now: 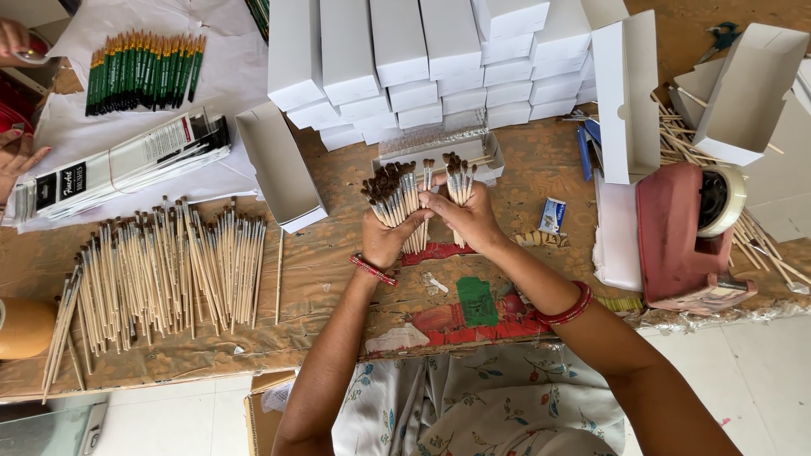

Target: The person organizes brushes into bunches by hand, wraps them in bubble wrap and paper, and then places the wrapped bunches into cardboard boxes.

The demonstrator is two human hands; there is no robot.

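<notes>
My left hand (387,238) grips a fanned bunch of wooden-handled paintbrushes (393,192), dark bristles pointing away from me. Close beside it, my right hand (470,217) holds a smaller bunch of the same brushes (459,177), its fingers touching the left bunch. Both hands hover over the brown table, just in front of a low open tray (490,156). Red bangles sit on both wrists.
A big spread of loose brushes (160,270) lies at left. Stacked white boxes (422,59) fill the back, with open boxes (283,169) (627,97) beside them. A red tape dispenser (688,232) sits right. Green-handled brushes (145,72) and another person's hand (17,156) are far left.
</notes>
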